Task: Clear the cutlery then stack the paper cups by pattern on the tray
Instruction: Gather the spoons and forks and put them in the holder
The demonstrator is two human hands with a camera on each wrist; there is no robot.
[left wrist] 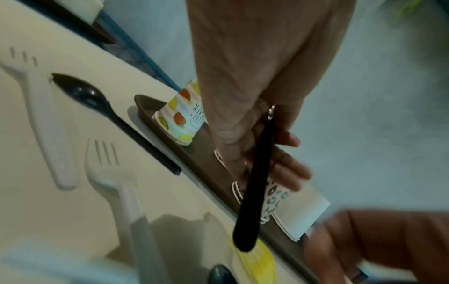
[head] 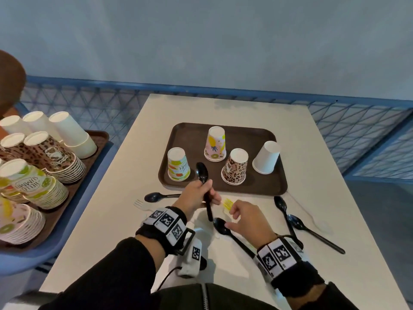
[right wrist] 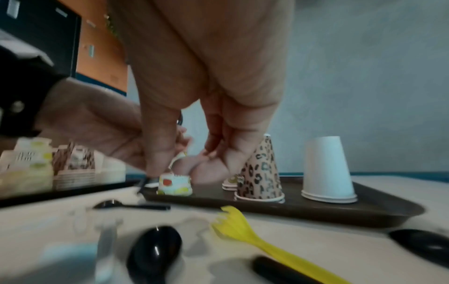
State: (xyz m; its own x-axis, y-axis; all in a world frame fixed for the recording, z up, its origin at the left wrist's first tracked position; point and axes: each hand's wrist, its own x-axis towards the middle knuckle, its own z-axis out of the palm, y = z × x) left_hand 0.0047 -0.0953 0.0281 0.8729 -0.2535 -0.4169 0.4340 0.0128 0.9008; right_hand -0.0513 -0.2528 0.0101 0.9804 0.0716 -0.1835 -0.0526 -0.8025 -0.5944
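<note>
We cannot make out much of the yellow fork (head: pixel 228 204) from the head view, since the right hand (head: pixel 247 218) covers most of it; the right wrist view shows its tines and flat plastic handle lying on the counter (head: pixel 125 220) just in front of the brown tray (head: pixel 263 182). That view is blurred near the lens, and we cannot tell whether the right hand's fingers touch the fork; they hang loosely bent, holding nothing. The left hand (head: pixel 196 195) grips a glossy black spoon (head: pixel 202 173) by its handle, fingers curled round it, bowl up above the tray's near edge. The left wrist view shows only the spoon's handle, its bowl hidden by the palm, but it reveals two white forks (left wrist: pixel 43 119) that are pale and nearly lost against the counter in the head view. Four paper cups stand upside down on the tray: a fruit-print cup (head: pixel 178 164), a pineapple cup (head: pixel 215 144), a leopard cup (head: pixel 235 166) and a plain white cup (head: pixel 266 157). More black spoons (head: pixel 288 218) lie on the counter. Stacked cups (head: pixel 44 175) at the left are cut off by the frame.
</note>
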